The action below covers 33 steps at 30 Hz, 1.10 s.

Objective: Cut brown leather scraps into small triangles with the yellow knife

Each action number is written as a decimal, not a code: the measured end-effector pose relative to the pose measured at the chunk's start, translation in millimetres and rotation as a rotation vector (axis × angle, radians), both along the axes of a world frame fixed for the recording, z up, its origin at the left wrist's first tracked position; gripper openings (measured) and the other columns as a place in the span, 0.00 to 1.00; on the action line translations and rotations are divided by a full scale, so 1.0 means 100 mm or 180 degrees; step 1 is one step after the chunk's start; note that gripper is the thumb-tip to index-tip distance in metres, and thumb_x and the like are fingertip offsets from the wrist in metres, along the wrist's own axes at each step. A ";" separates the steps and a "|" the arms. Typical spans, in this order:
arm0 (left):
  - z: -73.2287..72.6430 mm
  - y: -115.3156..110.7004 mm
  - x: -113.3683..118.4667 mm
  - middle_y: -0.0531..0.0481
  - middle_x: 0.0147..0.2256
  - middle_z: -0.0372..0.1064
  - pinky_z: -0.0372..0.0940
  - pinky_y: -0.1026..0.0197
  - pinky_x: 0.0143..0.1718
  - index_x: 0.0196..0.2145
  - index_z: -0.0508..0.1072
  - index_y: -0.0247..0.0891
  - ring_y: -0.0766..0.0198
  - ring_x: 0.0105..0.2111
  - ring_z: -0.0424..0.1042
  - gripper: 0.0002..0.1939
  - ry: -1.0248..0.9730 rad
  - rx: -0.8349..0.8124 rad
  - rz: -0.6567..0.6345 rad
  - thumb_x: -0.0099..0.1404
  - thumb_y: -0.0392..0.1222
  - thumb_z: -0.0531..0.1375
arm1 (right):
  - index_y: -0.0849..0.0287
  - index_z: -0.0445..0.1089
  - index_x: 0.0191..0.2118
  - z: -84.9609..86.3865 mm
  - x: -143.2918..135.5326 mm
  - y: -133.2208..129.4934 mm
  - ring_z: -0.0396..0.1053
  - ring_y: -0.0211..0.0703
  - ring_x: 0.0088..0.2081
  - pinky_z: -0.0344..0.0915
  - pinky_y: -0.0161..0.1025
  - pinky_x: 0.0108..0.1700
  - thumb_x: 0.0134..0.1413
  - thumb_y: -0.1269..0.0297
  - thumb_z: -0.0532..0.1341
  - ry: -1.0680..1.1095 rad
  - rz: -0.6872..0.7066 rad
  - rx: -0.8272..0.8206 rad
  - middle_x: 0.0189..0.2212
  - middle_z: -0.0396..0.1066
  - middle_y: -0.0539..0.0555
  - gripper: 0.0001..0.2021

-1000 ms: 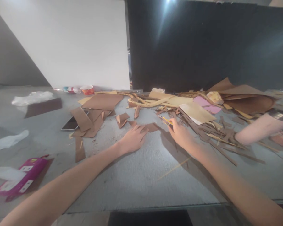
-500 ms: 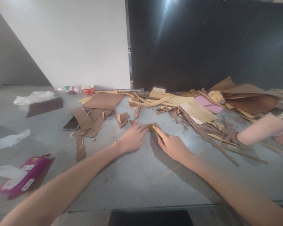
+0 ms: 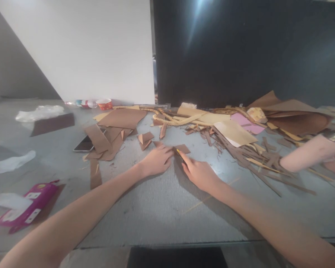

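Note:
A small brown piece that looks like leather or card [image 3: 184,149] lies flat on the grey table, partly hidden by my hands. Pressing down at its left side is my left hand [image 3: 158,160], palm down with fingers stretched out. My right hand [image 3: 199,173] is closed around a slim yellow tool, apparently a utility knife [image 3: 179,153]. Its tip points away from me and meets the brown piece beside my left fingertips; the blade is too small to make out. A folded brown scrap [image 3: 146,140] lies just beyond my left hand.
To the left are a phone [image 3: 84,145] under brown sheets [image 3: 123,118] and a purple tissue pack [image 3: 41,197]. Brown strips [image 3: 248,160] and a tan sheet [image 3: 234,134] are heaped on the right, where another person's arm [image 3: 309,152] rests. A paper cup [image 3: 104,104] stands at the back.
My right hand and the yellow tool have shifted slightly left, closer to my left fingers. More of the brown piece now shows to the right of the tool.

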<state>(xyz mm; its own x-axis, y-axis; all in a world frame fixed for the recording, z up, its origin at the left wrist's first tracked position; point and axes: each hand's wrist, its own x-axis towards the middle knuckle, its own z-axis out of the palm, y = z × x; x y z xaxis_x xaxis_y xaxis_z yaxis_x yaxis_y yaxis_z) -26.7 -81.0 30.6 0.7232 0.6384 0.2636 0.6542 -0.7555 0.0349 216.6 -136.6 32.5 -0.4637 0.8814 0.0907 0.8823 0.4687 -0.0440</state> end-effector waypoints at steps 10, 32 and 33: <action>0.01 0.00 0.01 0.38 0.59 0.74 0.67 0.44 0.63 0.56 0.76 0.37 0.48 0.59 0.72 0.17 0.0117 0.0089 0.0015 0.75 0.35 0.53 | 0.58 0.49 0.81 -0.02 -0.06 0.07 0.79 0.49 0.33 0.63 0.40 0.34 0.78 0.61 0.48 0.0118 -0.0002 -0.0051 0.40 0.83 0.59 0.31; -0.04 0.03 0.04 0.37 0.62 0.72 0.58 0.46 0.67 0.61 0.74 0.34 0.48 0.63 0.68 0.21 0.0317 0.0079 0.0017 0.75 0.33 0.52 | 0.63 0.67 0.73 0.35 -0.01 -0.12 0.58 0.41 0.23 0.45 0.41 0.28 0.68 0.65 0.54 0.0697 -0.0046 -0.0256 0.22 0.71 0.52 0.30; -0.04 0.03 0.04 0.37 0.62 0.72 0.57 0.45 0.68 0.61 0.74 0.34 0.47 0.64 0.68 0.21 0.0321 0.0055 -0.0007 0.75 0.33 0.52 | 0.62 0.67 0.73 0.38 0.01 -0.15 0.57 0.41 0.22 0.44 0.41 0.28 0.68 0.66 0.54 0.0690 -0.0054 -0.0270 0.21 0.69 0.51 0.31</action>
<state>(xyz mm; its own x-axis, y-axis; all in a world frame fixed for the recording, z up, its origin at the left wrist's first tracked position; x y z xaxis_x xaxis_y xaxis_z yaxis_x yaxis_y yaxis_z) -22.8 -77.7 26.3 0.7480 0.6328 0.2003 0.6521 -0.7568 -0.0443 217.3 -151.6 70.1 -0.4264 0.8976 0.1116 0.8557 0.4403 -0.2720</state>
